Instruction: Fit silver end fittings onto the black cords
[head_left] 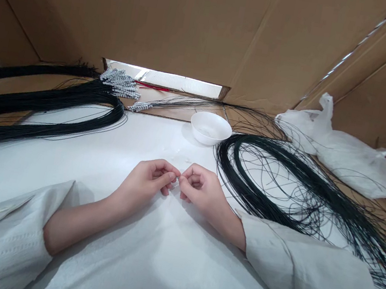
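Observation:
My left hand (152, 179) and my right hand (201, 185) meet fingertip to fingertip above the white table (141, 141). Each is closed in a pinch of thumb and forefinger. A tiny piece shows between the two pinches, too small to name. Just beyond the hands stands a white bowl (211, 127) with something pale and indistinct inside. To the right of my right hand lies a looped bundle of thin black cords (273, 150), many strands loose and tangled.
More black cord bundles (48, 103) lie at the left, one ending in black-and-white patterned tips (119, 84). A red strip (151, 86) rests near a slot in the cardboard wall (184, 19). White plastic bags (353, 159) sit at the back right.

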`<state>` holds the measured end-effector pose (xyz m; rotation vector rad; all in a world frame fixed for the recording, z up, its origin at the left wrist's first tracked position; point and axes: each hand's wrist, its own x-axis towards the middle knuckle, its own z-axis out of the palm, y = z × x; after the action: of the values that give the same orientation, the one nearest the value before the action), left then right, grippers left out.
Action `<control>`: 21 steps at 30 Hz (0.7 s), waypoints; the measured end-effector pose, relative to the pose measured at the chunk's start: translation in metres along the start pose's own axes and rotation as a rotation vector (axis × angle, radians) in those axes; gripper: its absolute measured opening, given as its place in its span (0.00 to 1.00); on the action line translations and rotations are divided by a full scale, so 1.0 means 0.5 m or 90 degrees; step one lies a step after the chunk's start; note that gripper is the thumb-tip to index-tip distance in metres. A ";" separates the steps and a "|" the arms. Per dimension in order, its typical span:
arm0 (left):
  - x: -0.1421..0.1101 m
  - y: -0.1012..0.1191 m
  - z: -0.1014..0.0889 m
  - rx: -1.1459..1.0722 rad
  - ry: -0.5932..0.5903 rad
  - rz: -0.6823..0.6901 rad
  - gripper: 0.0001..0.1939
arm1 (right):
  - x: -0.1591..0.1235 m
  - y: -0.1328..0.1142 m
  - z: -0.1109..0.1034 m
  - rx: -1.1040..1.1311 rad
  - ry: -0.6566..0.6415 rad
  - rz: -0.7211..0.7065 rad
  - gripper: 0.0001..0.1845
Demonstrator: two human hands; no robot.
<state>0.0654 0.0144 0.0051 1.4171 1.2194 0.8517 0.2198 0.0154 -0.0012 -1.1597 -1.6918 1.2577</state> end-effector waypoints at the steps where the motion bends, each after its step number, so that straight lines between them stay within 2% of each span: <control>1: -0.001 -0.001 0.000 0.005 -0.001 0.008 0.07 | 0.000 0.001 0.000 -0.003 0.001 -0.002 0.04; 5: -0.002 -0.005 0.001 0.021 0.008 0.040 0.08 | 0.002 0.002 -0.001 -0.008 0.005 -0.011 0.05; 21: -0.001 -0.014 0.003 0.032 0.044 0.064 0.07 | 0.008 0.006 0.004 -0.019 0.012 -0.005 0.03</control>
<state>0.0649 0.0132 -0.0021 1.5111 1.2371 0.9522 0.2173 0.0189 -0.0048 -1.1772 -1.7056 1.2166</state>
